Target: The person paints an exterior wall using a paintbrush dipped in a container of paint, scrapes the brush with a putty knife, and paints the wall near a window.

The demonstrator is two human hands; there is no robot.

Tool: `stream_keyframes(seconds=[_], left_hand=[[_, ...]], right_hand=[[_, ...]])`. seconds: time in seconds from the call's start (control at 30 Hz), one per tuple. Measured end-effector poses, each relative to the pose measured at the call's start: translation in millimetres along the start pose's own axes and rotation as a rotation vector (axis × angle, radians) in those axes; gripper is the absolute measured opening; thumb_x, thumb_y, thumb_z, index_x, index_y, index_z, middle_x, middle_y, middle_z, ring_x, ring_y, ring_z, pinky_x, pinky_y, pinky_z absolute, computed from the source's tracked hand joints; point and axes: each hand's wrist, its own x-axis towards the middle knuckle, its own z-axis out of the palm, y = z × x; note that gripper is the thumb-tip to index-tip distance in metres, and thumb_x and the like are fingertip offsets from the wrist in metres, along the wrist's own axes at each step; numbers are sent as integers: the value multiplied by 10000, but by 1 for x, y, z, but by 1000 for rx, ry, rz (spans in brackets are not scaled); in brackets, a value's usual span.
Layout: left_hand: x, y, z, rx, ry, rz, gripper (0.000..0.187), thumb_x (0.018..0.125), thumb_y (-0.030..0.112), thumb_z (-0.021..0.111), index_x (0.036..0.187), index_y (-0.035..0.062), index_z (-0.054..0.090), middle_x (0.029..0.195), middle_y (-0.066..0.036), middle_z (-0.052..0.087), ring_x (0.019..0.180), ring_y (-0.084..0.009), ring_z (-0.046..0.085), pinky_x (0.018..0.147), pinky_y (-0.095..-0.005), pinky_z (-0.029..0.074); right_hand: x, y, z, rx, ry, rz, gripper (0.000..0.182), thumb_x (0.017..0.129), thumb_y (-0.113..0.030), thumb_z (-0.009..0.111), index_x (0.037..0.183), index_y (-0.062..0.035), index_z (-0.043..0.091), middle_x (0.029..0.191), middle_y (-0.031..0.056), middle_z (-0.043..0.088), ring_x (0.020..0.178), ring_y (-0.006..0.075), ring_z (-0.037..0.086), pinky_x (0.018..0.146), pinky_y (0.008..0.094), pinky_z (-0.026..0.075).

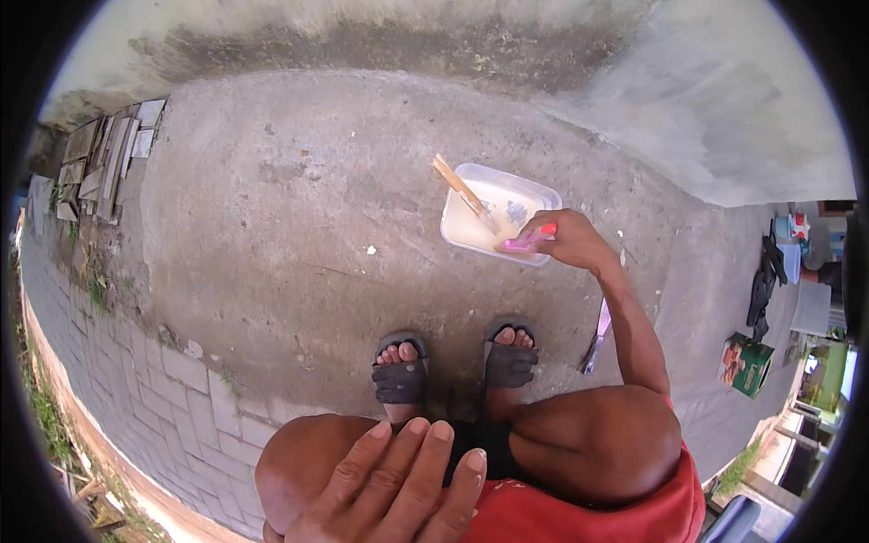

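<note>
So right now the right hand is pinching a pink tool over the near right side of a clear plastic tub, which sits on the concrete floor ahead of the feet. Looks like the dipping or scooping bit to me, tip down by the pale liquid, but can't tell how deep. A wooden stick leans in the same tub, so any move there calls for a firm pinch and some care around it. Left hand is near the knees, fingers slightly spread, nothing visible in it.
</note>
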Motion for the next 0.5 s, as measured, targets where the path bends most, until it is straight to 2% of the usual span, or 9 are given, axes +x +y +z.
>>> stream_keyframes(seconds=[0.03, 0.1, 0.23, 0.3, 0.33, 0.4, 0.47, 0.5], left_hand=[[1, -1, -1, 2, -11, 1, 369, 934, 231, 641, 1228, 10, 670, 1179, -197, 702, 1108, -307, 689, 1015, -460, 518], [2, -1, -1, 6, -23, 0, 365, 939, 235, 638, 1226, 12, 672, 1174, -193, 705, 1105, -306, 691, 1015, -459, 519], [3, 0, 1, 5, -11, -19, 363, 946, 247, 631, 1225, 19, 676, 1177, -187, 706, 1104, -305, 691, 1016, -459, 519], [3, 1, 2, 8, -15, -27, 364, 948, 250, 628, 1226, 20, 675, 1176, -185, 707, 1102, -305, 693, 1016, -461, 519], [4, 1, 1, 11, -28, -21, 367, 949, 255, 629, 1226, 18, 674, 1190, -191, 699, 1111, -307, 688, 1021, -463, 514], [7, 1, -1, 46, -26, 17, 371, 950, 259, 629, 1226, 15, 673, 1205, -196, 692, 1120, -309, 683, 1025, -466, 510], [10, 2, -1, -10, -43, -20, 398, 947, 272, 634, 1243, 7, 655, 1241, -206, 669, 1148, -323, 663, 1036, -477, 496], [11, 1, 0, 40, -2, 32, 398, 947, 272, 634, 1243, 7, 655, 1241, -206, 669, 1148, -323, 663, 1036, -477, 496]], right_hand=[[2, 0, -1, 3, -1, 3, 214, 789, -108, 736, 1001, -90, 763, 1007, 91, 739, 946, 295, 684, 862, 360, 524], [5, -3, -4, -62, -5, 55, 224, 819, -209, 737, 1037, -176, 773, 1074, 54, 739, 1018, 305, 665, 898, 387, 516], [2, -1, -14, -61, 63, 16, 210, 826, -212, 733, 1029, -176, 772, 1043, 60, 736, 991, 306, 668, 869, 391, 520], [-8, -11, -23, 91, 128, 87, 220, 802, -159, 756, 1015, -104, 761, 1029, 92, 731, 940, 314, 680, 836, 404, 522], [-10, -10, -18, 95, 132, 87, 220, 802, -159, 756, 1015, -104, 761, 1029, 92, 731, 940, 314, 680, 836, 404, 522], [-7, -2, -7, -23, 293, 55, 200, 831, -217, 716, 1002, -120, 754, 992, 96, 720, 886, 338, 684, 780, 422, 537], [-4, -1, -2, -53, 297, 29, 196, 830, -209, 701, 980, -89, 739, 960, 112, 709, 848, 352, 683, 750, 439, 540], [-6, -3, -2, -11, 389, 23, 191, 828, -206, 694, 967, -81, 734, 952, 121, 705, 839, 356, 682, 743, 442, 540]])
